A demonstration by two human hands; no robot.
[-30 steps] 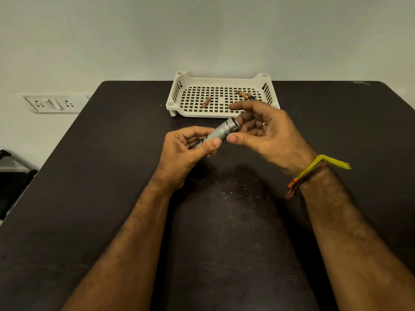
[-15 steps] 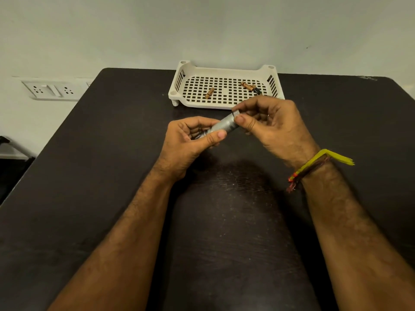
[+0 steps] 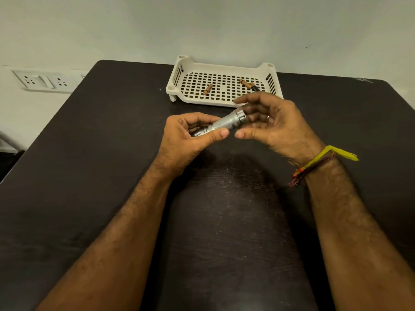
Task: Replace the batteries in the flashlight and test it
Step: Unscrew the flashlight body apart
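the flashlight (image 3: pixel 221 124), a knurled silver tube, sits just above the centre of the frame, tilted so its wider end points up and to the right. the left hand (image 3: pixel 186 140) is closed round its lower end, thumb pressed along the barrel. half a second ago the right hand (image 3: pixel 272 125) was pinched onto the wide end; now its fingers are spread and loosely curled, thumb and forefinger apart and clear of the metal, cupping the air around the cap. a second ago it was open like this too, so this reads as regripping between turns, which suggests the end is being twisted and the job is still at the screwing stage. whether it is coming off or going on cannot be told.

beyond the hands, in the upper middle of the frame, a white perforated tray (image 3: pixel 190 66) holds one copper-coloured battery (image 3: pixel 207 89) on its left part and two batteries (image 3: pixel 248 84) lying close together at its right.

everything rests on a dark table (image 3: pixel 112 153), scuffed and streaked, pushed against a pale wall (image 3: pixel 202 25). a white socket plate (image 3: pixel 43 80) shows on the wall at upper left, and a yellow and red thread band (image 3: pixel 318 162) circles the right wrist.
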